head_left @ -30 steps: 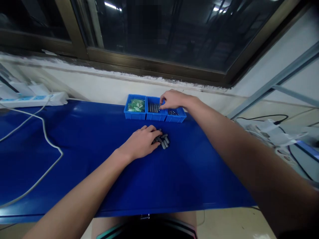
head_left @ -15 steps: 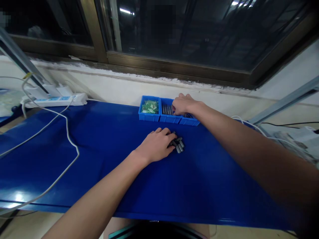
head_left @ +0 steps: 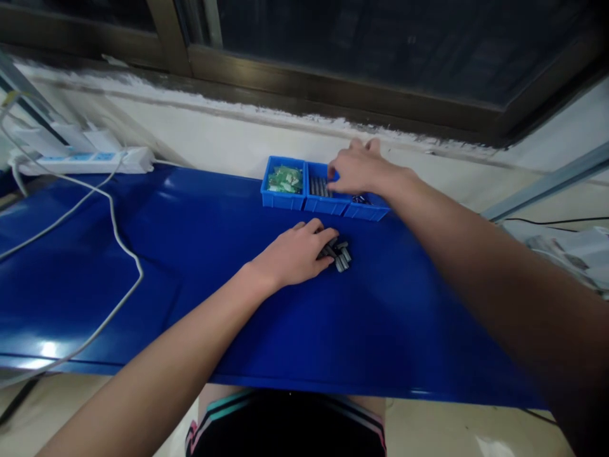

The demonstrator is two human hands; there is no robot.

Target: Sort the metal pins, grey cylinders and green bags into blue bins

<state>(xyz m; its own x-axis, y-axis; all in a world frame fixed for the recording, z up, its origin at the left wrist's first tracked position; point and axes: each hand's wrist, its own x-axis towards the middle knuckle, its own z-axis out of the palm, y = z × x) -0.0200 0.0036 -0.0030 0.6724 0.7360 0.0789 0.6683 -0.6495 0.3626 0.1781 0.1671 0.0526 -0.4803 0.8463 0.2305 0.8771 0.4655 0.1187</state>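
Note:
My left hand (head_left: pixel 299 254) curls over a small pile of dark grey, bar-shaped pieces (head_left: pixel 341 259) on the blue table. Its thumb and fingers close round the pile's left side, and several pieces show past them. My right hand (head_left: pixel 359 170) reaches into the middle blue bin (head_left: pixel 326 205). Thumb and forefinger are bent together by a row of similar grey pieces (head_left: pixel 318 186) standing inside; whatever lies between the fingertips is too small to make out. The right wrist covers part of the right-hand blue bin (head_left: pixel 366 211), where small dark parts show.
A left-hand blue bin (head_left: pixel 283 201) holds green circuit boards (head_left: pixel 285 179). The bins stand against the wall under a window. A white power strip (head_left: pixel 85 162) lies at the back left, with a white cable (head_left: pixel 114 222) trailing across the table (head_left: pixel 266 343).
The view has tilted down, so everything sits higher in the picture. My right hand stays at the middle bin with its fingers slightly shifted. The left hand remains on the pile.

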